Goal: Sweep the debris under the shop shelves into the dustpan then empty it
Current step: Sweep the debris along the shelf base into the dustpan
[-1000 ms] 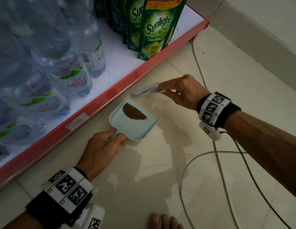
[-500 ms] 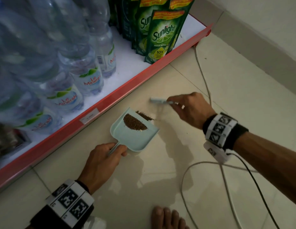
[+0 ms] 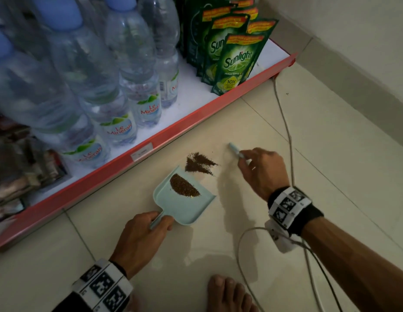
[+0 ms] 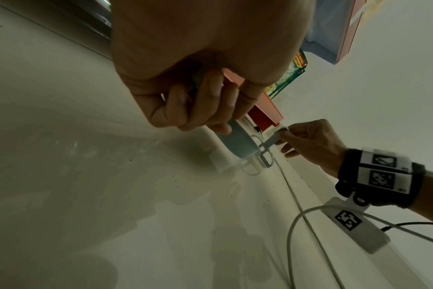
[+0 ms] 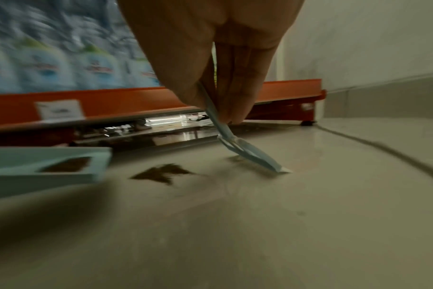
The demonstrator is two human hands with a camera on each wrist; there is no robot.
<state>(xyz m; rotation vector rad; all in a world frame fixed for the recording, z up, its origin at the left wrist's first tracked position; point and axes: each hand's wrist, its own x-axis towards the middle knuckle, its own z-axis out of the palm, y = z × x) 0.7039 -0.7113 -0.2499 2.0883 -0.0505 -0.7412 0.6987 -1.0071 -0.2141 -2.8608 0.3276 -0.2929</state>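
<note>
Left hand (image 3: 139, 235) grips the handle of the mint-green dustpan (image 3: 184, 209), which lies flat on the tile floor (image 3: 331, 176) just off the red shelf edge (image 3: 173, 134); a brown heap already lies in the pan. Right hand (image 3: 261, 170) pinches a small pale-blue brush (image 5: 247, 152), tip down on the tile to the right of the loose debris (image 3: 199, 164), which lies just beyond the pan's far lip. Risks, as judged: a fast stroke could scatter grains back under the shelf or past the lip; tilting the pan could spill the collected heap; the white cable (image 3: 283, 113) lies near the brush hand and could snag it.
</note>
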